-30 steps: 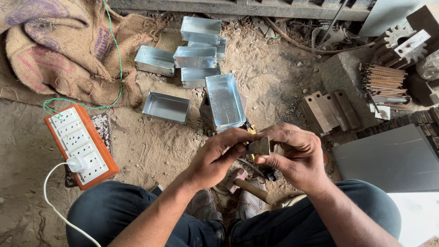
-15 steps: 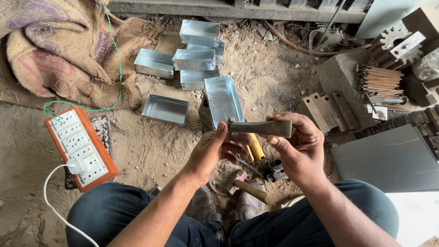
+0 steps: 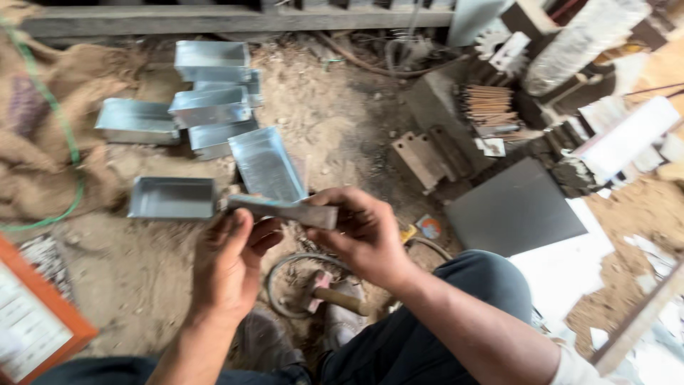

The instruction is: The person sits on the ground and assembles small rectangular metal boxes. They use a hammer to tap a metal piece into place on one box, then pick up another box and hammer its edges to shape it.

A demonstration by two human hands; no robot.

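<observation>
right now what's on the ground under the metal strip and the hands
Below the metal strip, held by the left hand and right hand, lie a hammer and a loop of cable on dirt. The hands cover whatever lies directly beneath them.

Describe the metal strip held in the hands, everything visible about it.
The metal strip is a narrow, flat, grey bar, dull and scuffed, seemingly sheet steel. It lies nearly level, tilting slightly down to the right. The left hand supports its left end and the right hand pinches its right end, above the dirt floor.
</observation>
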